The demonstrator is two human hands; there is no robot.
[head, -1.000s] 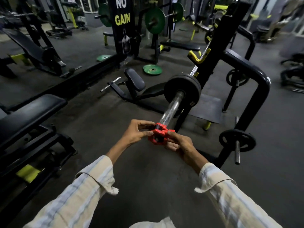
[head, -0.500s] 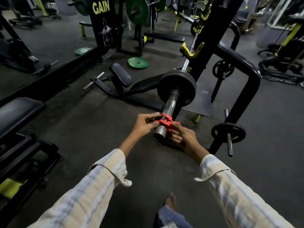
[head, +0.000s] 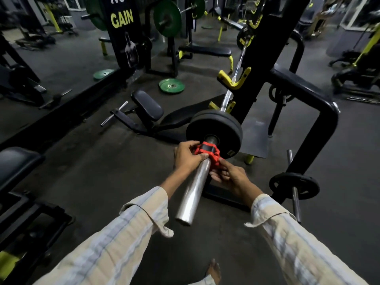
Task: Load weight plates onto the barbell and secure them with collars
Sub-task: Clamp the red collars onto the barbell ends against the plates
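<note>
A barbell rests on a black rack, its chrome sleeve pointing toward me. Black weight plates sit on the sleeve. A red collar is around the sleeve, close to the outer plate's hub. My left hand grips the collar from the left, thumb across it. From the right and below, my right hand pinches the collar with its fingers. Both sleeves of my striped shirt fill the lower view.
A small black plate hangs on a rack peg at right. A green plate lies on the floor beyond a low black bench. Another bench pad is at left. A bare foot shows below.
Both hands have slid the red collar from the sleeve's near end up along it to just short of the black plates. I have stepped closer.
</note>
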